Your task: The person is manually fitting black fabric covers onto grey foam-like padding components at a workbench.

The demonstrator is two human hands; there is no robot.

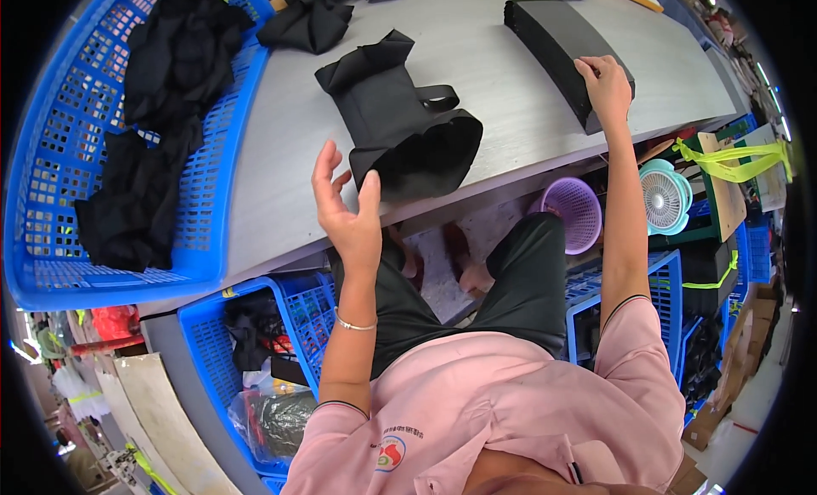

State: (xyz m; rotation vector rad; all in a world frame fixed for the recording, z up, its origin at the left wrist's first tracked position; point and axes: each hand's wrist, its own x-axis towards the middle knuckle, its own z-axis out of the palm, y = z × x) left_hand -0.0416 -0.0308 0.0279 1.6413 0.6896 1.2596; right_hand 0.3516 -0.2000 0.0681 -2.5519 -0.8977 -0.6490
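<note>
My left hand (351, 225) is open, its thumb and fingers spread beside the near left edge of a black fabric pouch (400, 120). The pouch lies on the grey table, its wide mouth facing me and a small loop on its right side. Whether the thumb touches the fabric is hard to tell. On the right, my right hand (608, 88) is closed at the edge of a tall stack of black fabric panels (557, 48), fingertips pinched on the top panel. The palm hides the stack's near right part.
A blue basket (238, 154) with black fabric stands at the left. More black pieces (311, 25) lie at the table's far side. Below the table are a purple basket (579, 210), a turquoise fan (664, 197) and another blue basket (302, 333) beside my legs.
</note>
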